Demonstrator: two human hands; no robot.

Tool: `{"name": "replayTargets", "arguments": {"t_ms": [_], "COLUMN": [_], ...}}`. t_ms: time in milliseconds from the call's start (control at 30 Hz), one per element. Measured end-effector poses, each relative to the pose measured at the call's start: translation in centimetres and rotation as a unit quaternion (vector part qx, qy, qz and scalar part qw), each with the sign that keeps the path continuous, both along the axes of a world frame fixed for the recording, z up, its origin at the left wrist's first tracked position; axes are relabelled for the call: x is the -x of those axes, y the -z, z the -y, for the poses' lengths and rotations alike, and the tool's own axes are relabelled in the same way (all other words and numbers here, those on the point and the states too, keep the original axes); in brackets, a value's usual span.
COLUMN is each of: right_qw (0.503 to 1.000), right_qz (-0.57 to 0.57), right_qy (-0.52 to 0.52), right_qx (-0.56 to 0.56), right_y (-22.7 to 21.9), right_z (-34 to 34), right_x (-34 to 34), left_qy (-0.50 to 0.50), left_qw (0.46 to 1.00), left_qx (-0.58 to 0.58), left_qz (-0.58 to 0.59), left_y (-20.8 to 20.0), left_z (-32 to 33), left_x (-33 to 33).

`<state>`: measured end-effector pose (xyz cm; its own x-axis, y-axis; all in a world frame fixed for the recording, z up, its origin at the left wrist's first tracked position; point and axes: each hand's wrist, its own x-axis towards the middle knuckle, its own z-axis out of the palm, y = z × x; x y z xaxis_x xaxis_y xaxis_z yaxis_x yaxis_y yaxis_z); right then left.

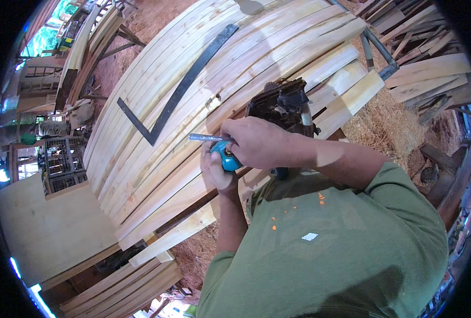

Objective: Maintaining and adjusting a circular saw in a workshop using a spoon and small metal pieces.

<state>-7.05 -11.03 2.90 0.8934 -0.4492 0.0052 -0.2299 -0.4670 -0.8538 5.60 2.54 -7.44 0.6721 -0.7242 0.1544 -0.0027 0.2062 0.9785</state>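
Over the near edge of the planks, my two hands meet in front of my body. My left hand (218,173) is wrapped around a small, rounded teal object (223,157) with a dark middle; its exact kind I cannot make out. My right hand (259,142) is closed on a slim silvery stick (204,138) that points left, and its fingers lie against the teal object. Just beyond the right hand stands a dark, dirty machine (280,103), partly hidden by my hand and forearm. A large dark metal carpenter's square (194,77) lies flat on the planks.
Pale planks (156,175) lie side by side across the bench. A metal frame (377,53) edges their far right end. Wood shavings (375,130) cover the floor. Stacked boards (431,77) stand at right, more lumber (90,47) at upper left, a pale panel (50,228) at left.
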Motion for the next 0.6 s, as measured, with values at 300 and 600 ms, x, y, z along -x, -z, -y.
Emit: {"name": "replayTargets", "arguments": {"t_ms": [300,600], "right_qw": [0.999,0.999], "right_qz": [-0.013,-0.026], "right_qy": [-0.013,-0.005], "right_qx": [-0.039,-0.048], "right_y": [-0.2,-1.1], "right_z": [0.3,0.4], "right_x": [0.1,0.1], "left_qy": [-0.014,-0.023], "left_qw": [1.000,0.999], "left_qx": [0.000,-0.012], "left_qz": [0.003,0.021], "left_y": [0.2,0.8], "left_z": [-0.2,-0.2], "left_x": [-0.1,-0.4]}}
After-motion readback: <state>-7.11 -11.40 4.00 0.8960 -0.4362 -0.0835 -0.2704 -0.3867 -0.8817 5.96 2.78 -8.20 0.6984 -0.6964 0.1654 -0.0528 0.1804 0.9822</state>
